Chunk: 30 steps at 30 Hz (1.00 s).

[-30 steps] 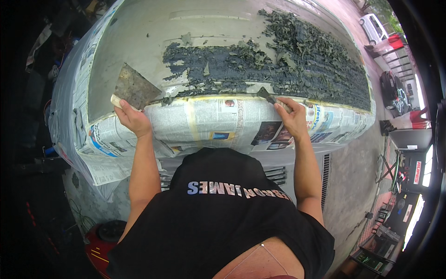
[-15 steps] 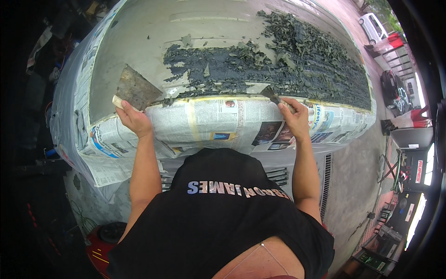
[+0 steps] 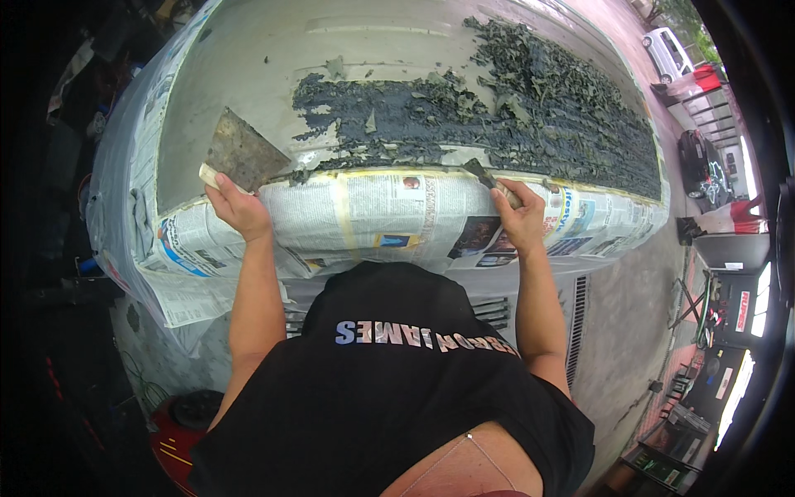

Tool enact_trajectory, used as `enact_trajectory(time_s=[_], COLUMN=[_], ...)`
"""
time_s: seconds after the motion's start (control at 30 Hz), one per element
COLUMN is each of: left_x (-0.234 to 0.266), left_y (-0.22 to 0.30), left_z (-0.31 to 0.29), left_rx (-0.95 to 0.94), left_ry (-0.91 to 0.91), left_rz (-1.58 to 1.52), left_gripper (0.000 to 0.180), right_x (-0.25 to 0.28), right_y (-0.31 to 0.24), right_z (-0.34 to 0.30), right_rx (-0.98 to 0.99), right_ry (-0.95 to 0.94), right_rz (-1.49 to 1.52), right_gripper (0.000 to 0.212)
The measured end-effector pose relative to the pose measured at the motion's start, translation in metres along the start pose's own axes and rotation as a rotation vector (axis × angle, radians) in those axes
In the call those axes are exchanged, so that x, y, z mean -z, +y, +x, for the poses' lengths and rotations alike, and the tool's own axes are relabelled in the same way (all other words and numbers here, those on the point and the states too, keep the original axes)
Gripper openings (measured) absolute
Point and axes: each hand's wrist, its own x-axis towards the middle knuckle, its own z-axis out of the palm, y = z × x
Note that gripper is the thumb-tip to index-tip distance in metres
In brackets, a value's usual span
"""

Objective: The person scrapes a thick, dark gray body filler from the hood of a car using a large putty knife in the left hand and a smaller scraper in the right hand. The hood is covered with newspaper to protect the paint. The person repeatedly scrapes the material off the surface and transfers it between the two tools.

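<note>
My left hand [image 3: 240, 209] grips the pale edge of a broad, stained flat scraper [image 3: 246, 151], whose plate lies over the near left of a pale grey vehicle panel [image 3: 248, 50]. In my right hand [image 3: 522, 217] is a putty knife [image 3: 479, 173]. Its dark blade points up and left, at the panel's near edge by the yellow tape line. Beyond it lies wrinkled, lifted dark paint [image 3: 431, 116], with loose flakes on top. The fingers hide most of the putty knife's handle.
Newspaper [image 3: 306, 215] is taped along the panel's near and left edges, over plastic sheeting [image 3: 112, 190]. A thicker heap of peeled paint [image 3: 530, 62] sits at the far right. A floor drain grate [image 3: 577, 319] runs at the right. Parked cars and red-and-white barriers stand farther off.
The putty knife has shifted slightly left and toward me, off the bare strip to the taped edge. My left hand and the broad scraper have barely moved.
</note>
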Motion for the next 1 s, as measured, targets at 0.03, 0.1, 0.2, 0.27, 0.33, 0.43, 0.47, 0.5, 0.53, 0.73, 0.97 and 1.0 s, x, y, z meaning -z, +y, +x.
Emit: enact_trajectory(time_s=[0.03,0.1,0.2,0.27,0.33,0.43,0.47,0.5,0.53,0.73,0.97,1.0], left_x=[-0.002,-0.004,0.006,0.004,0.004,0.003,-0.001,-0.004,-0.002,0.006,0.002,0.002], left_y=[0.002,0.004,-0.009,-0.011,-0.011,-0.007,-0.003,0.002,-0.001,-0.014,-0.007,-0.007], left_z=[0.000,0.000,0.005,0.003,0.004,0.003,0.002,0.001,0.000,0.004,0.001,0.002], left_rx=[-0.018,-0.058,0.027,0.057,0.060,0.016,-0.011,-0.036,-0.015,0.045,0.042,0.044], left_ry=[0.003,0.008,-0.007,0.011,0.011,-0.007,-0.002,0.001,0.001,-0.006,0.008,0.014], left_rz=[-0.004,-0.013,0.041,-0.036,-0.056,-0.031,-0.040,-0.047,-0.048,-0.039,-0.056,-0.061], left_gripper=[0.037,0.037,0.037,0.037,0.038,0.039,0.038,0.038,0.038,0.039,0.036,0.036], right_x=[0.000,0.000,0.001,0.002,0.001,0.000,-0.001,-0.001,-0.001,-0.006,-0.006,-0.006], right_y=[0.000,0.000,-0.002,-0.003,-0.005,-0.007,-0.007,-0.007,-0.007,-0.008,-0.012,-0.014], right_z=[0.000,0.002,0.003,0.003,0.006,0.008,0.008,0.008,0.007,0.013,0.013,0.014], right_rx=[0.005,0.016,-0.015,0.005,0.013,0.026,0.049,0.070,0.051,0.068,-0.024,-0.032], right_ry=[-0.001,-0.002,-0.030,-0.054,-0.063,-0.050,-0.046,-0.043,-0.052,-0.075,-0.106,-0.104], right_rz=[-0.011,-0.030,-0.025,-0.025,-0.027,-0.042,-0.047,-0.052,-0.044,-0.057,-0.020,-0.014], right_gripper=[0.027,0.026,0.026,0.026,0.026,0.025,0.025,0.025,0.025,0.025,0.025,0.025])
